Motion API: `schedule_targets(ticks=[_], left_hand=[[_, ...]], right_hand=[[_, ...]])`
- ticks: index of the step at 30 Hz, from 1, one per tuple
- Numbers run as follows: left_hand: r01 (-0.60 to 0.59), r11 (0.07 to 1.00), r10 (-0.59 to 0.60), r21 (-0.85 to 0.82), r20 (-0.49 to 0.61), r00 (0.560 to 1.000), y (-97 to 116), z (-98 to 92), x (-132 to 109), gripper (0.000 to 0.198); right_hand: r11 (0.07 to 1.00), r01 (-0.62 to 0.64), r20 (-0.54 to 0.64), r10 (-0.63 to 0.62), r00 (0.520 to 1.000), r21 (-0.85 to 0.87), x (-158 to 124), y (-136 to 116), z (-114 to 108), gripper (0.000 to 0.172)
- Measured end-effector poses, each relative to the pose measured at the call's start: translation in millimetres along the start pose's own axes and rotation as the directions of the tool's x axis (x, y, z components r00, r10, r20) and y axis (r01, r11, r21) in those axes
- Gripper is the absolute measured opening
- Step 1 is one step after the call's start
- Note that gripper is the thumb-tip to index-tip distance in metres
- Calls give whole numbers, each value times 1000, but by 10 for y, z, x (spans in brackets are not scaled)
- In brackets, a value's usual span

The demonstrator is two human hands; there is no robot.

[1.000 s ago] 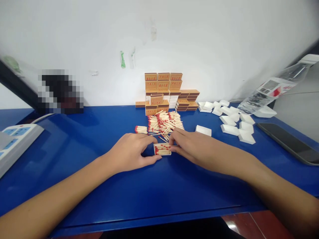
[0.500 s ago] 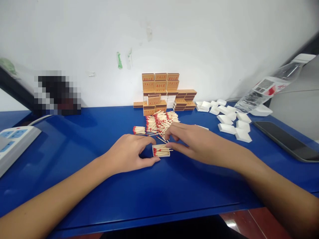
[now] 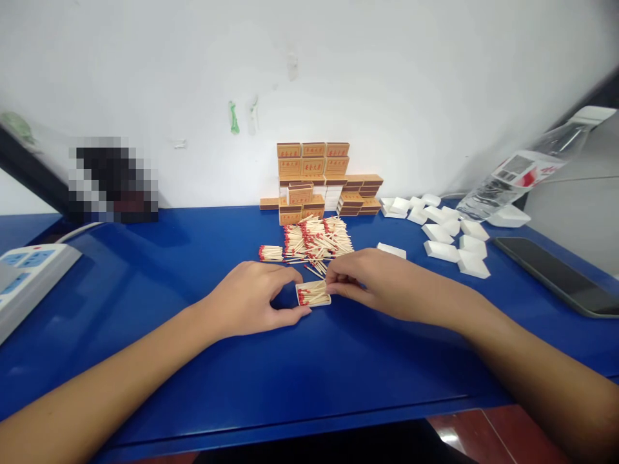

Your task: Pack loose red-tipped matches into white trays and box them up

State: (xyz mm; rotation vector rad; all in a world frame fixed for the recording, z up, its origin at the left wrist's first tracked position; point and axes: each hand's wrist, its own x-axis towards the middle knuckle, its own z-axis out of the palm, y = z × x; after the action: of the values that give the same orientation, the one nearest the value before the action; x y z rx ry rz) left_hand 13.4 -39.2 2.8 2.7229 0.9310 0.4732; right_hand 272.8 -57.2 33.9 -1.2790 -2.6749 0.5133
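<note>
A small tray [image 3: 313,294] filled with matches lies on the blue table [image 3: 193,361] between the two hands, its long axis running left to right, the red heads at the left end. The left hand [image 3: 249,299] curls round that end, thumb at the near corner and forefinger at the far one, clamping the tray. The right hand [image 3: 372,283] comes in from the other side, fingertips drawn together at the stick ends – whether they pinch matches or only the tray's edge I cannot tell. Both hands touch it, so neither is nearer. Just behind lies a loose pile [image 3: 316,240] of matches, then stacked matchboxes [image 3: 314,180] at the wall – empty white trays [image 3: 449,235] sit to the right, well apart
</note>
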Motion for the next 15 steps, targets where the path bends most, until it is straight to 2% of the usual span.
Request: schedule_targets(ticks=[7, 15], left_hand=[[-4, 1000, 4, 3, 0, 1000, -4, 0, -2, 28], [9, 1000, -8, -15, 19, 1000, -4, -5, -1, 28]], right_hand=[[999, 21, -84, -18, 996, 34, 24, -29, 35, 20], [999, 45, -126, -42, 991, 20, 27, -37, 54, 19]])
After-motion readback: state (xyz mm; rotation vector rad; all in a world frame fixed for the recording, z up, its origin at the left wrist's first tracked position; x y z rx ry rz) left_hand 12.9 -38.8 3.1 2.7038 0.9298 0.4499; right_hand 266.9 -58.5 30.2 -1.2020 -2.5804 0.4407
